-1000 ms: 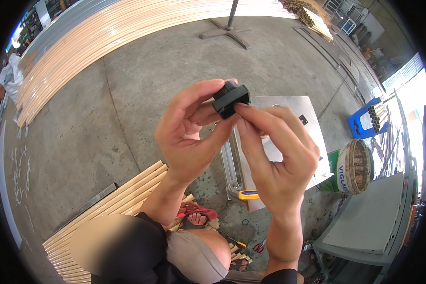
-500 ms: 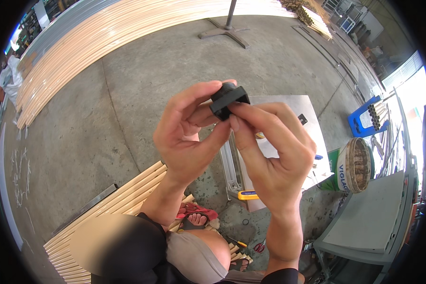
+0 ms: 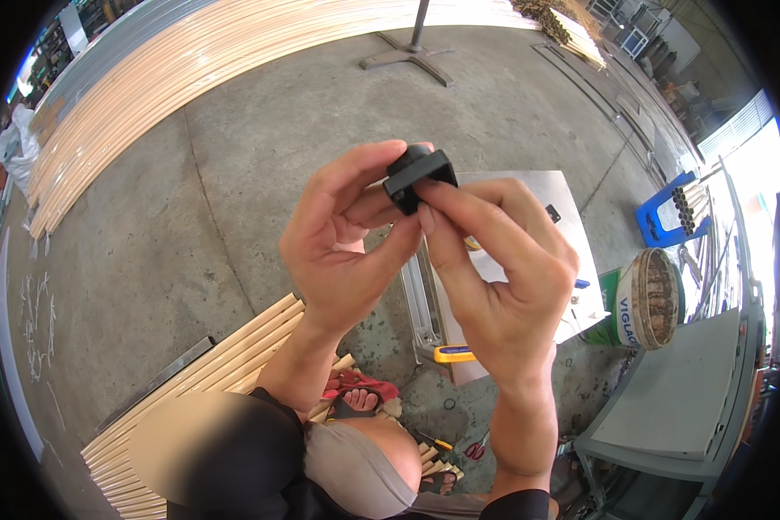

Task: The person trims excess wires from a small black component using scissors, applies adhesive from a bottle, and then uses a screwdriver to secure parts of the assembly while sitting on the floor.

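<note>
Up in front of me is a black plastic end plug [image 3: 420, 173], a squarish flange with a rounded, ribbed part behind it. My left hand [image 3: 342, 230] grips it from the left, its fingers curled behind and the thumb at the lower edge. On the other side my right hand [image 3: 511, 277] pinches the plug's lower face between thumb and forefinger. Both hands are above the left part of a pale flat-topped work table [image 3: 542, 186]. Below my right wrist, a yellow-handled cutter knife [image 3: 453, 354] lies at the table's near edge.
Long cream pipes [image 3: 147, 87] are stacked across the far left, and more pipes [image 3: 191, 381] lie beside my legs. A metal stand [image 3: 407, 59] is ahead. To the right are a blue stool [image 3: 654, 221], a green-and-white bucket [image 3: 620, 308] and a grey cabinet [image 3: 667, 390]. Red-handled scissors [image 3: 476, 450] lie below.
The end plug has tilted slightly in my fingers, so its flat flange now faces me more. Both hands keep nearly the same place and grip.
</note>
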